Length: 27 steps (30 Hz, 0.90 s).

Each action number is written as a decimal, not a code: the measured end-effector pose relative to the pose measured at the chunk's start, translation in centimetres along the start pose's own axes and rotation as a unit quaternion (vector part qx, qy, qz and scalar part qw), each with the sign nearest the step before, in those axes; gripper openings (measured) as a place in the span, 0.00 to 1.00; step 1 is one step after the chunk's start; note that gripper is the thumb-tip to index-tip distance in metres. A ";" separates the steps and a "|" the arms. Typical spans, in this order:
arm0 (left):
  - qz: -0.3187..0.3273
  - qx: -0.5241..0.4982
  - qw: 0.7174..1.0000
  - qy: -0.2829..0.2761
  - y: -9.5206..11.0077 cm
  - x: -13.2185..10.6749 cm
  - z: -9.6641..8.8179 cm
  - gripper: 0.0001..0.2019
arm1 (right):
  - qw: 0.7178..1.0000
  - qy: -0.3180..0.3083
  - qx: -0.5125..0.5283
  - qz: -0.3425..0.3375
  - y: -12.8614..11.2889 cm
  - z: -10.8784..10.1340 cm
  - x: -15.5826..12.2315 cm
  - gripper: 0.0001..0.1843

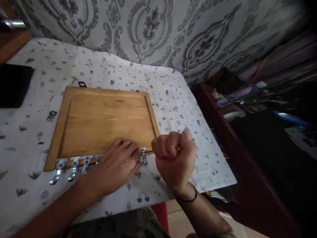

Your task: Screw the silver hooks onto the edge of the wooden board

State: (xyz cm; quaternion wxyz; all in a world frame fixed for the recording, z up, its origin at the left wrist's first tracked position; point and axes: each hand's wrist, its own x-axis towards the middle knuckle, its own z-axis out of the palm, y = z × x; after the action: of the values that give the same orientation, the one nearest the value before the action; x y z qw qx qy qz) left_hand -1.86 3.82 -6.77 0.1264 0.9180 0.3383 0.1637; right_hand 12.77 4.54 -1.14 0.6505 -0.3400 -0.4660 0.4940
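Observation:
A wooden board (106, 122) with a raised rim lies flat on a table covered by a white patterned cloth (173, 96). Several metal hooks (71, 167) line its near edge. My left hand (119, 163) rests on that edge, its fingers pressed around one hook (144, 156) near the right corner. My right hand (174, 155) is closed in a fist just right of the corner, gripping a thin yellow-handled tool (178, 148) that is almost wholly hidden.
A small black metal fitting (52, 115) lies on the cloth left of the board, another (82, 84) at its far edge. A black flat object (13, 85) sits at the far left. A dark wooden shelf (247, 138) with clutter stands to the right. Patterned fabric hangs behind.

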 end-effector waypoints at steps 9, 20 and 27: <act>-0.030 0.031 0.999 -0.002 0.8 0.3 -0.1 0.16 | 0.999 -0.009 -0.032 0.024 0.0 -0.6 0.0 0.36; -0.052 0.082 0.995 0.022 2.0 0.9 0.3 0.15 | 0.954 -0.288 0.068 0.041 0.8 -5.0 2.2 0.22; -0.057 0.084 0.993 0.058 2.0 1.1 0.7 0.12 | 0.931 -0.338 0.098 0.092 1.0 -5.3 2.1 0.21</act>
State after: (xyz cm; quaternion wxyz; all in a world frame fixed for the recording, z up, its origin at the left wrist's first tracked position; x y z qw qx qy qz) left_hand 0.39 2.96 -6.50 0.0380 0.8934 0.4096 0.1805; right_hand 17.64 6.99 -3.27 0.4360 -0.1287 -0.5748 0.6804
